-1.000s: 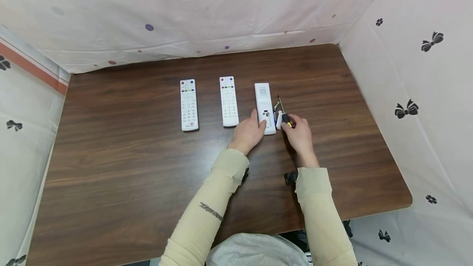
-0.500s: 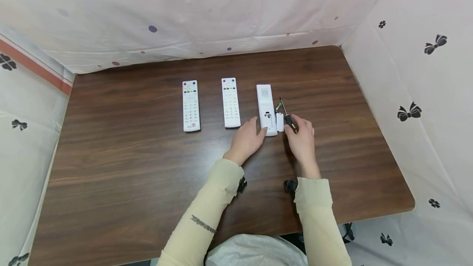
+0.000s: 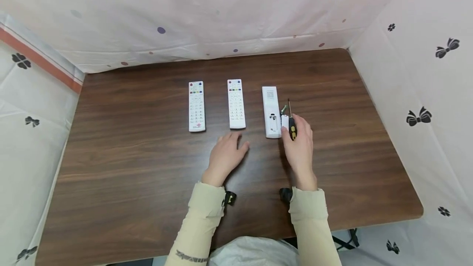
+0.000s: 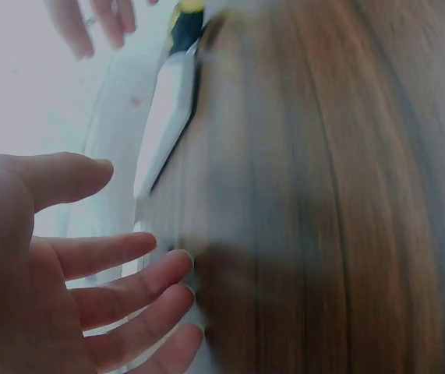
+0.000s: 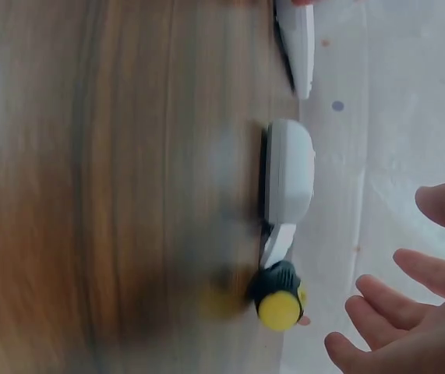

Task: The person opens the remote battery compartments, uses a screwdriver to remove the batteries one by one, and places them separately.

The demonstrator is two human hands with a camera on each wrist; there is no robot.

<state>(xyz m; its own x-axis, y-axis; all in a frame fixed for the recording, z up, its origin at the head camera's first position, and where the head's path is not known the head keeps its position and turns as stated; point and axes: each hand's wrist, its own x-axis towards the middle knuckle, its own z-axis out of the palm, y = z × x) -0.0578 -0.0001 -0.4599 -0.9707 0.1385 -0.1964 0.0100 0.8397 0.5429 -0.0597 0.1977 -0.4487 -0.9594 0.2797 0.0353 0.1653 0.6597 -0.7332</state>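
Note:
A white remote [image 3: 271, 112] lies face down with its battery bay uncovered. Its small white cover [image 3: 285, 123], a black-and-yellow screwdriver [image 3: 292, 127] and small batteries [image 3: 283, 109] lie just to its right. My right hand [image 3: 298, 136] hovers at the screwdriver's handle [image 5: 279, 301] with fingers spread and grips nothing. My left hand [image 3: 230, 147] lies open on the table [image 3: 129, 167], just below the middle remote [image 3: 236, 104]. In the left wrist view its straight fingers [image 4: 128, 292] are near a remote [image 4: 167, 125].
A third white remote [image 3: 197, 106] lies face up on the left. Spotted and bow-patterned cloth walls [image 3: 425, 73] close in the brown table at the back and both sides. Its front edge is near my body.
My left hand has let go of the face-down remote and drawn back down-left onto the bare table. My right hand stays by the screwdriver, its fingers now spread.

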